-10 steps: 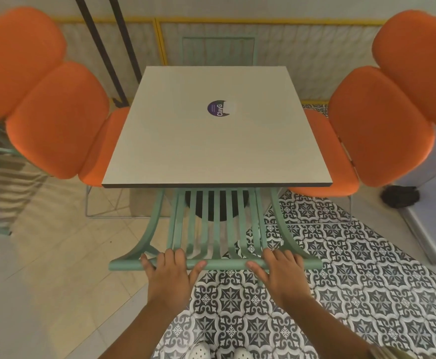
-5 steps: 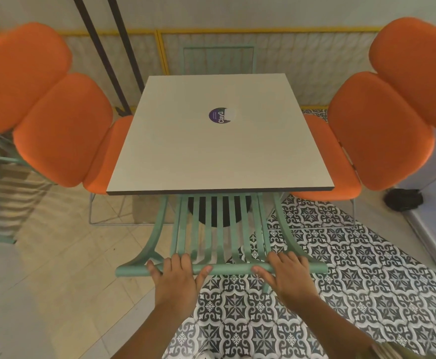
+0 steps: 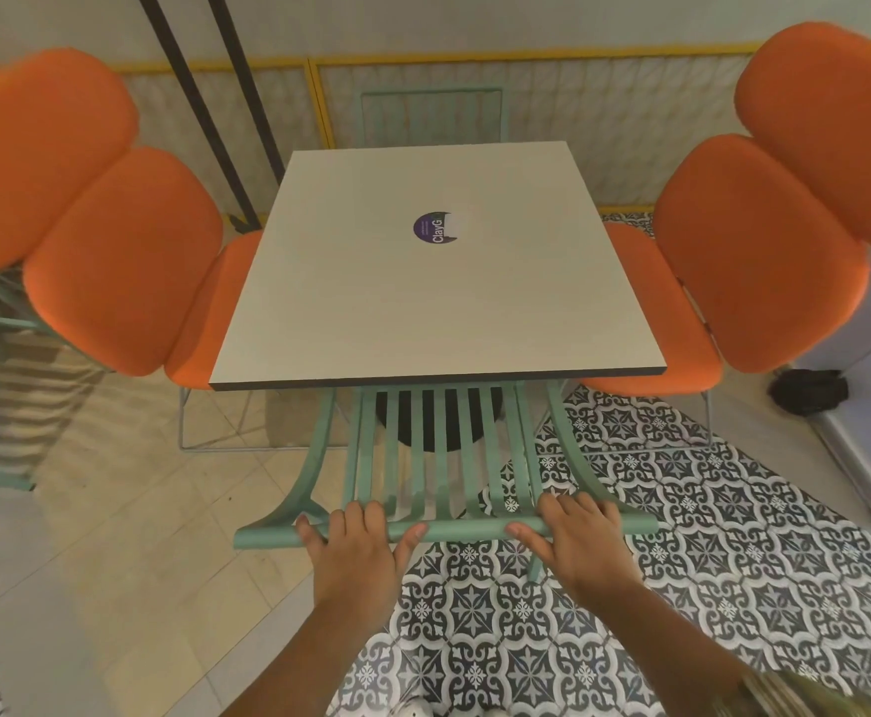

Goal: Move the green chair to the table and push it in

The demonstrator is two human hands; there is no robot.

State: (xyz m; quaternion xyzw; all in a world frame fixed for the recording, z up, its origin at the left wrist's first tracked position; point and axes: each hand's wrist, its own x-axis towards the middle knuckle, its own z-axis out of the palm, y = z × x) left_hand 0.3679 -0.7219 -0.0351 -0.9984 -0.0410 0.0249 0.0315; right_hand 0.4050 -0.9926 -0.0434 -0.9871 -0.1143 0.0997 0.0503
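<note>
The green chair [image 3: 444, 458] has a slatted back and stands at the near side of the pale square table [image 3: 423, 313]. Its seat is hidden under the tabletop; only the back and the curved side rails show. My left hand [image 3: 358, 553] lies over the left part of the chair's top rail, fingers curled over it and thumb under. My right hand [image 3: 575, 540] grips the right part of the same rail. A round purple sticker [image 3: 436, 228] sits in the middle of the table.
Orange padded chairs flank the table on the left [image 3: 123, 261] and the right [image 3: 754, 251]. Another green chair [image 3: 431, 116] stands at the far side against the wall. A dark object [image 3: 808, 391] lies on the floor at right. Patterned tiles cover the floor below me.
The view has drawn back slightly, so the table and chair sit lower in frame. Both hands keep their hold on the top rail; the chair's place under the table looks unchanged.
</note>
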